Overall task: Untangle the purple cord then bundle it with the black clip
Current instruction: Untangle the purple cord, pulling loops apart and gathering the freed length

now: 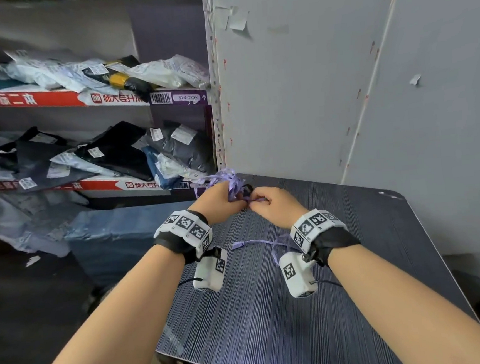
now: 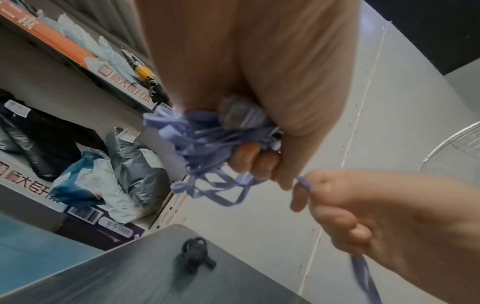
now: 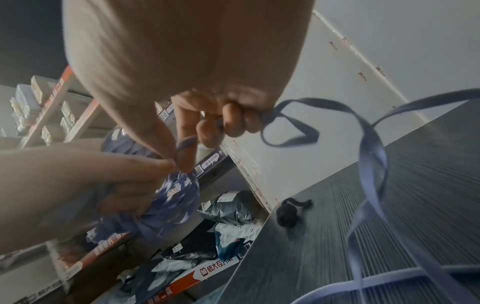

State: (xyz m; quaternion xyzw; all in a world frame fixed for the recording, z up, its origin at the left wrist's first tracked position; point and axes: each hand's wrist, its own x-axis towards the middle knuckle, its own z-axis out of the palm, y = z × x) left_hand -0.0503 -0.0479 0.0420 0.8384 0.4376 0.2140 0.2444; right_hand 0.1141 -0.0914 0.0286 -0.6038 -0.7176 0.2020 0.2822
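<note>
My left hand [image 1: 223, 202] [image 2: 254, 156] grips a tangled wad of flat purple cord [image 1: 227, 180] [image 2: 205, 156] [image 3: 166, 203] above the far left of the dark striped table [image 1: 273, 309]. My right hand [image 1: 267, 204] [image 3: 207, 127] pinches a strand of the same cord right beside the left hand; the loose length [image 3: 371, 156] hangs from its fist down to the table, ending near the wrists [image 1: 252, 242]. The black clip [image 2: 196, 257] [image 3: 288, 211] lies on the table under the hands, near the far edge, mostly hidden in the head view.
Shelves [image 1: 80, 100] stacked with bagged parcels stand to the left, with more bags on the floor [image 1: 33, 223]. A grey panel wall [image 1: 340, 86] rises right behind the table. The table's left edge [image 1: 169, 313] and near corner lie close to my forearms.
</note>
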